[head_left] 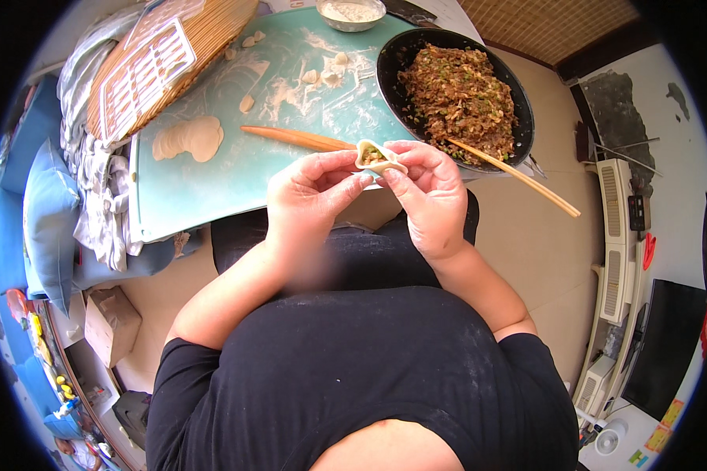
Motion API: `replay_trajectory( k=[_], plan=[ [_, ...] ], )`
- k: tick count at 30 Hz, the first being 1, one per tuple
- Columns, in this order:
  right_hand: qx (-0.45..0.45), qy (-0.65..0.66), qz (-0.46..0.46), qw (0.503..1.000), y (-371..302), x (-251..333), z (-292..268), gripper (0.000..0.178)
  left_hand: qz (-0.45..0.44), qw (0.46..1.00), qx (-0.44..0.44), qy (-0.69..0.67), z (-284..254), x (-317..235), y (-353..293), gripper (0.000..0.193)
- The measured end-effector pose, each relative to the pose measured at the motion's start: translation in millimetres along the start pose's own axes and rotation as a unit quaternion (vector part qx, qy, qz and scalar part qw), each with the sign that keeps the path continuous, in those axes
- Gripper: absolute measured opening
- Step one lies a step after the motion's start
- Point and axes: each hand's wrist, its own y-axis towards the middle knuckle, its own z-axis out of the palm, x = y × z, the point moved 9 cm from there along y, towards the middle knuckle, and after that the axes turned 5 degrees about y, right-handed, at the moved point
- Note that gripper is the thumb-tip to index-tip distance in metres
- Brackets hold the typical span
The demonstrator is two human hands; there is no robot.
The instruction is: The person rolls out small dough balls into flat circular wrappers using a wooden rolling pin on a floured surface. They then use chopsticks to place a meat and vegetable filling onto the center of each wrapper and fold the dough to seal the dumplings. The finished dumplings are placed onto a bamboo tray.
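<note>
Between my two hands, above the near edge of the green mat, is a dumpling (377, 158) with filling showing in its open top. My left hand (310, 192) pinches one side of the wrapper with thumb and fingers. On the other side, my right hand (428, 192) grips the wrapper in the same way. Just behind them a wooden rolling pin (298, 139) lies on the floury mat (188, 192). A black pan (391, 71) to the right holds a mound of minced filling (459, 98), with chopsticks (526, 179) sticking out over its near rim.
Overlapping round wrappers (188, 140) lie on the mat's left side. Small dough pieces (332, 78) are scattered farther back, near a metal bowl of flour (351, 13). A woven tray (145, 67) with a white patterned sheet leans over the mat's left corner, beside a blue cushion (49, 216).
</note>
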Motion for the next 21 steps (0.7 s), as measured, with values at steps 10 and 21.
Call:
replay_trajectory(
  k=[10,21],
  plan=[
    [-0.004,-0.088,-0.088,0.992,-4.3,8.8,0.7,0.017,0.253,0.907,-0.045,0.335,9.4,-49.2,-5.2,0.017],
    [0.002,-0.092,-0.078,0.993,-5.5,5.1,0.6,0.018,0.304,0.891,-0.039,0.334,6.5,-48.1,-4.9,0.017]
  ],
)
